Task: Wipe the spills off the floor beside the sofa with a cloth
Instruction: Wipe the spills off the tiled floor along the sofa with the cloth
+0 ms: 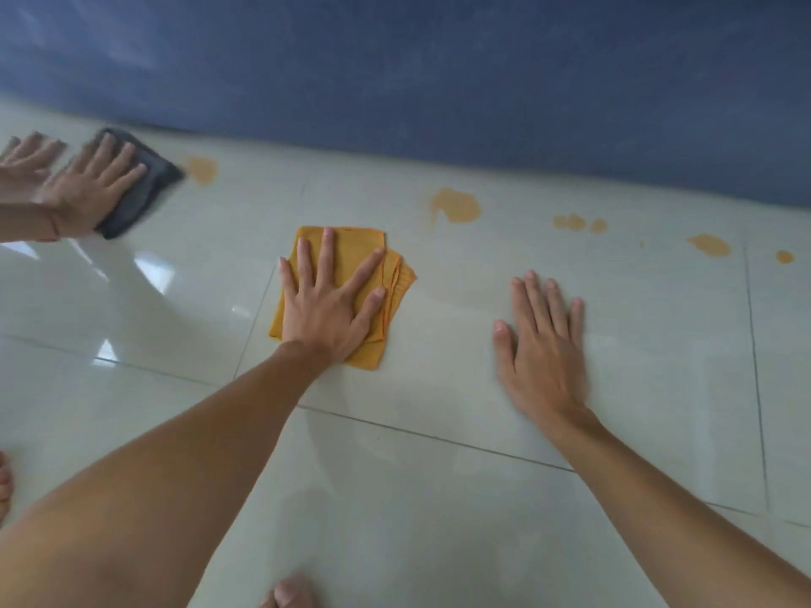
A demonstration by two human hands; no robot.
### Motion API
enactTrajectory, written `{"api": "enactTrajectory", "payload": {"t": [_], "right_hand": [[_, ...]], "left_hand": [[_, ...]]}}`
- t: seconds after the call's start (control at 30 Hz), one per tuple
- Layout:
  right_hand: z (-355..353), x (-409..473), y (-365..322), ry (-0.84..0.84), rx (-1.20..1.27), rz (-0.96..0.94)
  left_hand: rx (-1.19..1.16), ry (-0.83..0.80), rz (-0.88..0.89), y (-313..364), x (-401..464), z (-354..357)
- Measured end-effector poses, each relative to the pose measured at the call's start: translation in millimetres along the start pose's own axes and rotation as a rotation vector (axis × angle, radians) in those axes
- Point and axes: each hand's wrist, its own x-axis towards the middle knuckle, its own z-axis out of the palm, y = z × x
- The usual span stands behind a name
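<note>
A folded orange cloth (397, 278) lies flat on the glossy pale tile floor (439, 498). My left hand (329, 300) presses down on it, palm flat and fingers spread. My right hand (542, 344) rests flat on the bare floor to the right of the cloth, holding nothing. Orange-brown spills sit on the tiles along the blue sofa base (439, 81): a large blot (456, 206) just beyond the cloth to its right, small drops (579, 222), another patch (708, 245) and a dot (784, 256).
At far left another person's hand (94, 186) presses a dark grey cloth (140, 199) beside a further spill (202, 168); their second hand (26, 160) lies flat on the floor. Bare toes (287, 594) show at the bottom edge.
</note>
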Motion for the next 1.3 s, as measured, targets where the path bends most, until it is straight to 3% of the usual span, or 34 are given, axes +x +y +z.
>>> {"api": "enactTrajectory", "payload": {"t": [0.23,0.4,0.63,0.77,1.03,1.3], "right_hand": [[5,-2,3,0.049,0.006,-0.012],[4,-6,4,0.114,0.091,-0.021],[-9,-11,17,0.331,0.602,0.049],[-14,-20,45,0.327,0.320,0.081],[-13,-45,68,0.071,0.020,0.159],[-8,-40,71,0.051,0.014,0.166]], "left_hand": [[-0.030,-0.025,-0.073,24,106,-7],[-0.024,-0.048,-0.022,75,137,-6],[-0.016,-0.037,0.138,134,108,-3],[-0.003,-0.033,0.207,148,64,3],[0.003,-0.016,0.230,127,-53,10],[-0.011,-0.028,-0.110,51,-49,9]]}}
